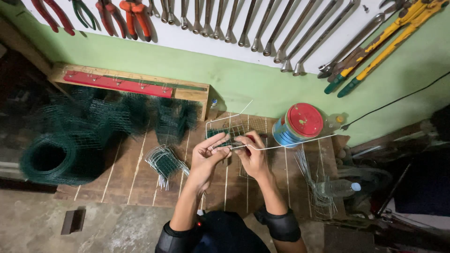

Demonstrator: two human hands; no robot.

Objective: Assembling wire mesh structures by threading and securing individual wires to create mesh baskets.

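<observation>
Mid-bend on the wire frame (233, 122), above the green mesh piece (227, 134): left hand (206, 157) fingers pinching wire, right hand (251, 152) likewise. Probably calling for steady twisting next.

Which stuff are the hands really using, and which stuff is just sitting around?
Being used:
left hand
right hand
bent wire
small green mesh piece

Just lying about:
mesh roll
red-lidded tin
plastic bottle
wrenches on the wall
loose wire bundle

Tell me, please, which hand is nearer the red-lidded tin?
Right. The right hand is just left of the tin; the left hand lies farther left, beyond it.
</observation>
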